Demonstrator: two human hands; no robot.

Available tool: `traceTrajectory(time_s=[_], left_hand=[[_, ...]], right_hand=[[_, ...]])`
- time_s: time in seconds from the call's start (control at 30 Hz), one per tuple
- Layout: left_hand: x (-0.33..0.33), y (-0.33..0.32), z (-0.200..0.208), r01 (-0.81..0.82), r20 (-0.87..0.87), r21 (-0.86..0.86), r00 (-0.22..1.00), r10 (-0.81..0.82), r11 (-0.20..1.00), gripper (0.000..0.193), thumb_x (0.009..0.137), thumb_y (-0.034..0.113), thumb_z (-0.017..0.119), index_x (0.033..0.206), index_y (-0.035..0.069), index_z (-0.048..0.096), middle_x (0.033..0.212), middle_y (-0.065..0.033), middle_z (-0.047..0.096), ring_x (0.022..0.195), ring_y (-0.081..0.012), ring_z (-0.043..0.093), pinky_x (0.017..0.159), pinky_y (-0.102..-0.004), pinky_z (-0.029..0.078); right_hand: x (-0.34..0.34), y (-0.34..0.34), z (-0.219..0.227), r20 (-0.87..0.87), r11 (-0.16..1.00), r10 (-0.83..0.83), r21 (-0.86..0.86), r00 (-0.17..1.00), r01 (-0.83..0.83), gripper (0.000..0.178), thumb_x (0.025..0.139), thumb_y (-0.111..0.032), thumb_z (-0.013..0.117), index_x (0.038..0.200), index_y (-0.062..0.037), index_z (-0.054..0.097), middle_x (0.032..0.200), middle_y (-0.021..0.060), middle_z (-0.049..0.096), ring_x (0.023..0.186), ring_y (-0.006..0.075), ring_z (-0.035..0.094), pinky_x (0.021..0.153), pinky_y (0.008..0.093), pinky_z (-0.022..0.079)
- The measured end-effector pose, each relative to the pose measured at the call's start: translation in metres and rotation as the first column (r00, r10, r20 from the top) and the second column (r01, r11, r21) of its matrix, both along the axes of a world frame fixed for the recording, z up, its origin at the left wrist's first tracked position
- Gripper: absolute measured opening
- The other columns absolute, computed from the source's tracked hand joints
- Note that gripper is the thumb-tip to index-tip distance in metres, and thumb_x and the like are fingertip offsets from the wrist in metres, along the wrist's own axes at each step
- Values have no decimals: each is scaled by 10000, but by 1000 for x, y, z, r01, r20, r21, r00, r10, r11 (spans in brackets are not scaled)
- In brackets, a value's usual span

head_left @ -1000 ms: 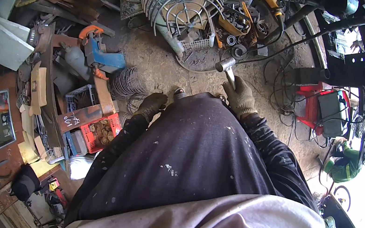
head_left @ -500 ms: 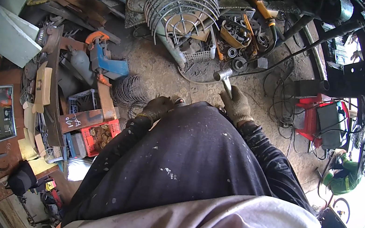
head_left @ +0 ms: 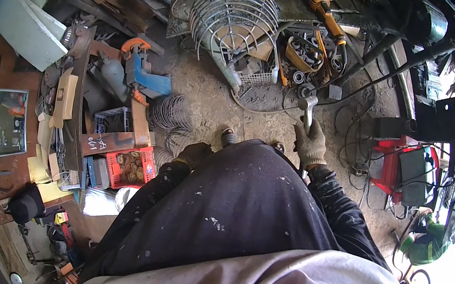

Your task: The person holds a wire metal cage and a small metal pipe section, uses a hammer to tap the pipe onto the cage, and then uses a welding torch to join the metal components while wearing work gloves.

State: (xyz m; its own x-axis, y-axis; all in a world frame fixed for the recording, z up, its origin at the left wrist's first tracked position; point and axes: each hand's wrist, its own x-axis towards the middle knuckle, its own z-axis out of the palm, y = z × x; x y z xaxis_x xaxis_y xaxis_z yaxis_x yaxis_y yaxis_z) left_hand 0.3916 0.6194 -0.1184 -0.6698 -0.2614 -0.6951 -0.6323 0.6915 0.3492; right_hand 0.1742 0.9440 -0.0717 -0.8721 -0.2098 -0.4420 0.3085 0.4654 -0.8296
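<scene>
The right hand (head_left: 311,144), in a greyish-beige knitted glove with a ribbed cuff, is closed around the handle of a silver metal hammer (head_left: 307,103), whose short cylindrical head stands clear of the fist on its far side. The hammer is held out in front of the body, right of the middle, above the stained brown floor (head_left: 271,122). The left hand (head_left: 195,153), in a darker, dirty glove, hangs low at the left edge of the dark, paint-spotted garment (head_left: 247,204); its fingers are in shadow, so I cannot tell whether they are spread or curled, or whether they hold anything. Nearest to it, just farther left, are loose coils of thin grey wire (head_left: 170,113). Farther left stands a blue metal tool with orange ends (head_left: 148,79), and nearer than that a red plastic crate (head_left: 143,160) filled with round brownish pieces. On the far side, a rounded cage of bent grey metal rods (head_left: 235,11) lies left of a yellow-orange power tool (head_left: 321,6) with a dark cord. Between these and the hammer, nearer, sit an open tan box of metal parts (head_left: 301,63) and grey metal rings (head_left: 306,90) on the floor. To the right, well apart from the right hand, are tangled black cables (head_left: 355,155) and a red-framed machine with a dark casing (head_left: 413,176); nearer on that side, a person in green clothing (head_left: 427,245) is partly visible.
</scene>
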Motion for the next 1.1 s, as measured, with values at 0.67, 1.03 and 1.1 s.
traceTrajectory(time_s=[0.67, 1.03, 1.1], left_hand=[[-160, 78, 170, 207, -571, 302, 821, 3, 931, 399, 931, 276, 649, 1230, 12, 639, 1166, -152, 685, 1076, -231, 657, 955, -350, 500], [-177, -18, 109, -260, -460, 628, 636, 620, 733, 322, 976, 307, 622, 1100, 13, 656, 919, -58, 690, 769, -124, 634, 685, -270, 492], [-192, -24, 113, -199, -563, 502, 663, 493, 842, 336, 997, 294, 601, 1162, 5, 649, 966, -63, 707, 785, -140, 656, 716, -284, 526]], right_hand=[[-38, -70, 103, -378, 842, -46, -513, 925, -168, 361, 962, -258, 636, 1189, 13, 560, 791, 56, 623, 673, 127, 583, 614, 291, 476], [-24, -92, 81, -513, 869, 484, 191, 709, -456, 437, 907, -299, 621, 1279, -79, 556, 934, 211, 687, 888, 409, 674, 756, 477, 536], [-27, -99, 76, -517, 851, 518, 233, 681, -471, 429, 904, -300, 621, 1268, -80, 559, 929, 205, 686, 876, 408, 674, 745, 478, 536]])
